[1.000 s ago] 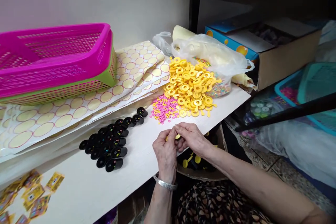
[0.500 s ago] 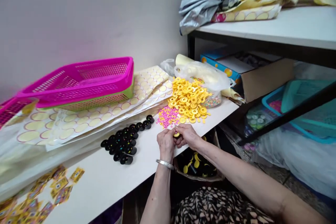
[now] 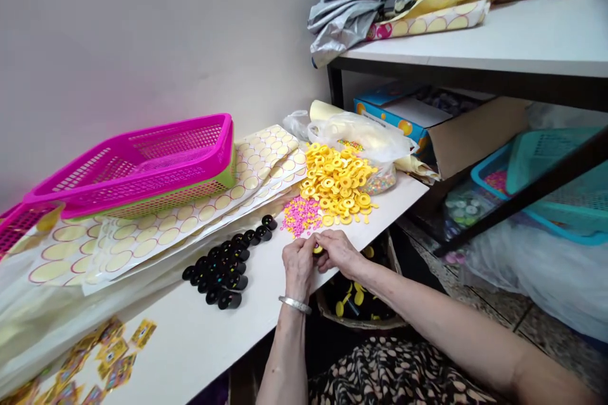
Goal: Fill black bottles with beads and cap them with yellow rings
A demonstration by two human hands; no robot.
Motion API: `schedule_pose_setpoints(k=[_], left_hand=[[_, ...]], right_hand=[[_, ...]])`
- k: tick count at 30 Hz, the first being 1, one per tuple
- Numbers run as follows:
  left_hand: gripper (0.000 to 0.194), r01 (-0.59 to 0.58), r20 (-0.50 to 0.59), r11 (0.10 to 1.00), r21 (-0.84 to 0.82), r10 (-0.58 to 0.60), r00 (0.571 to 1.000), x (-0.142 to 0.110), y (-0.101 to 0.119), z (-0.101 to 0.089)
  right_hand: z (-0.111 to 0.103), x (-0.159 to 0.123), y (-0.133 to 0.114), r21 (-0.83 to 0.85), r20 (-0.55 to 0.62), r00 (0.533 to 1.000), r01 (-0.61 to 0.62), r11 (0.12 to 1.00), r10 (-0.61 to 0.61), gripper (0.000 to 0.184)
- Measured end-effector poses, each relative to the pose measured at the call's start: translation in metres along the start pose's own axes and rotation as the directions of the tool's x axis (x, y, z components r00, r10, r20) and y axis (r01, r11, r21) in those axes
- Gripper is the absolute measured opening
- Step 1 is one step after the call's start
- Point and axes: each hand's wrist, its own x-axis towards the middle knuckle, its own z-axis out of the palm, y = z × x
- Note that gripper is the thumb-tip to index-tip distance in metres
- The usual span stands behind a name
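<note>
Small yellow piece [image 3: 318, 250], half hidden, pinched between closed fingertips of left hand [image 3: 298, 262] and right hand [image 3: 339, 252] at table's [image 3: 259, 323] front edge. Just beyond, pink beads [image 3: 300, 215] and heaped yellow rings [image 3: 338, 180]; leftward, black cups [image 3: 230, 299], pink basket [image 3: 190, 171]; below, carton [image 3: 356, 324].

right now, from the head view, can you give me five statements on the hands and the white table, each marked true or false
1. The left hand and right hand meet at a small yellow piece. True.
2. A silver bracelet circles the right wrist. False: the bracelet is on the left wrist.
3. The tiny pink-and-yellow pieces lie beside the heap of round yellow plastic pieces. True.
4. The green mesh basket sits above the bright pink mesh basket. False: the pink one is on top.
5. The short black cylinders are on the white table. True.
</note>
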Motion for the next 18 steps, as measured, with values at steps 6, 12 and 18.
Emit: schedule_pose_setpoints(k=[6, 12, 18], left_hand=[[0.037, 0.037, -0.099, 0.999, 0.004, -0.036, 0.994, 0.010, 0.014, 0.008], [0.039, 0.030, -0.088, 0.997, -0.066, -0.036, 0.995, 0.002, 0.009, 0.009], [0.047, -0.010, 0.008, 0.902, -0.432, 0.015, 1.000, -0.033, -0.003, 0.000]], right_hand=[[0.003, 0.002, -0.022, -0.045, -0.045, 0.999, 0.011, 0.999, -0.013, 0.017], [0.001, 0.004, -0.004, -0.077, -0.061, 0.995, 0.074, 0.994, -0.078, 0.029], [-0.003, -0.012, 0.011, 0.190, 0.051, 0.990, 0.120, 0.974, -0.132, 0.034]])
